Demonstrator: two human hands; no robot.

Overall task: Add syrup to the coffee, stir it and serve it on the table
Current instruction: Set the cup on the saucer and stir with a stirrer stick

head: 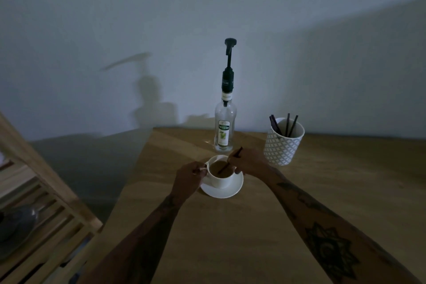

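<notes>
Stirrer (pixel 227 163) is pinched by right hand (pixel 250 161); cup (pixel 221 178) handle gripped by left hand (pixel 190 176). Stirring is judged best kept slow, off the rim; bottle (pixel 225 130) at 12 o'clock.

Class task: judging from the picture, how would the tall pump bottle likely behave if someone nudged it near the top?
The bottle would probably tip easily: it is tall and narrow, with a long pump on top. It looks nearly empty, so likely light. It seems to be clear glass, so a fall might break it.

Single head view, high, angled forward-down over wooden table (pixel 230 226), wall (pixel 207 7) close behind.
</notes>
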